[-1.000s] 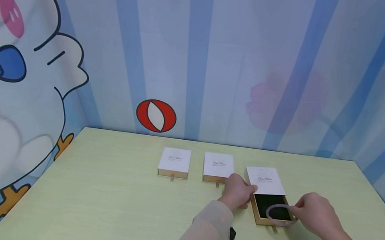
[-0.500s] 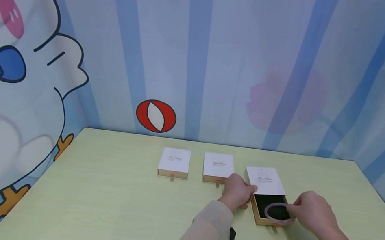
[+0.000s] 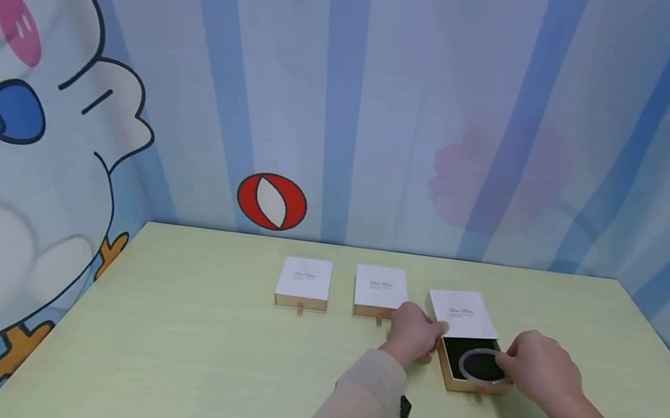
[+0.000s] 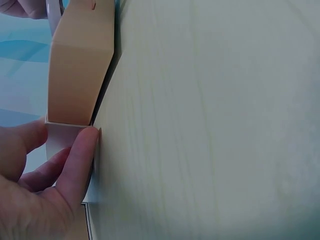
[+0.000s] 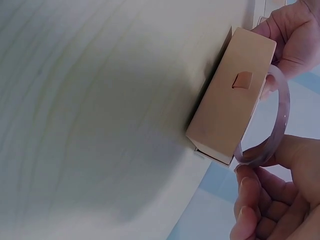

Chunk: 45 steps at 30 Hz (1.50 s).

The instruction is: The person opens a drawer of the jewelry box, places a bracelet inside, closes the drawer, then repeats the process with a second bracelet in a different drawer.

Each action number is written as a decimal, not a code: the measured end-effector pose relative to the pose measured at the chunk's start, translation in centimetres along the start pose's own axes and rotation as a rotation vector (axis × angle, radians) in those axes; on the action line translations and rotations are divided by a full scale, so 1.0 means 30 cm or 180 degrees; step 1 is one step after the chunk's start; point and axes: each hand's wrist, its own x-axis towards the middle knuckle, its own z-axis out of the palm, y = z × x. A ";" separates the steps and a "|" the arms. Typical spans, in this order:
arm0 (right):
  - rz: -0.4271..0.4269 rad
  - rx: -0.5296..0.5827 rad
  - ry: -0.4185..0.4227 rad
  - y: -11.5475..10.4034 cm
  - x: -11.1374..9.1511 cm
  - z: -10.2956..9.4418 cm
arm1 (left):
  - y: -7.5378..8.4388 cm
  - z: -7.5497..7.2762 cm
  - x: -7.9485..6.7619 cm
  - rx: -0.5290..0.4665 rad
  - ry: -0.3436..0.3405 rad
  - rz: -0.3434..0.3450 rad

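Observation:
My right hand [image 3: 544,370] pinches a pale lilac bangle [image 5: 283,102] at its right edge, between thumb and fingertips. The ring is tilted over the pulled-out drawer [image 5: 222,100] of a white-topped gift box [image 3: 463,315]; black lining shows inside, and the drawer's tan front has a small ribbon tab. With its thumb at the top edge and fingers against the side wall, my left hand [image 3: 414,334] holds the box's white sleeve [image 4: 57,145] from the left. In the right wrist view, part of the bangle is hidden behind the drawer wall.
Two similar boxes, a middle box [image 3: 380,290] and a left box [image 3: 303,282], sit closed in a row on the pale wooden table [image 3: 211,356]. The middle one is close beside my left hand. A blue striped cartoon backdrop [image 3: 388,102] rises behind the table.
My right hand has shifted slightly left and away from me, bringing the bangle farther over the drawer's black lining. The left hand and the boxes have stayed put.

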 end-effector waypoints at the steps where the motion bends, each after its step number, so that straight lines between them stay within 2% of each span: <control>1: -0.0005 -0.0018 -0.0004 -0.001 -0.001 0.001 | 0.000 0.001 0.000 0.0002 0.0004 0.0003; 13: -0.0202 -0.0178 0.0172 -0.005 -0.002 0.011 | 0.003 0.011 0.010 0.0089 0.0061 -0.0028; 28: -0.0235 -0.0269 0.0254 -0.024 -0.002 0.023 | 0.000 0.015 0.015 0.0115 0.0077 -0.0029; 45: -0.0232 -0.0309 0.0168 -0.045 0.013 0.036 | -0.005 0.011 0.013 0.0096 0.0054 -0.0054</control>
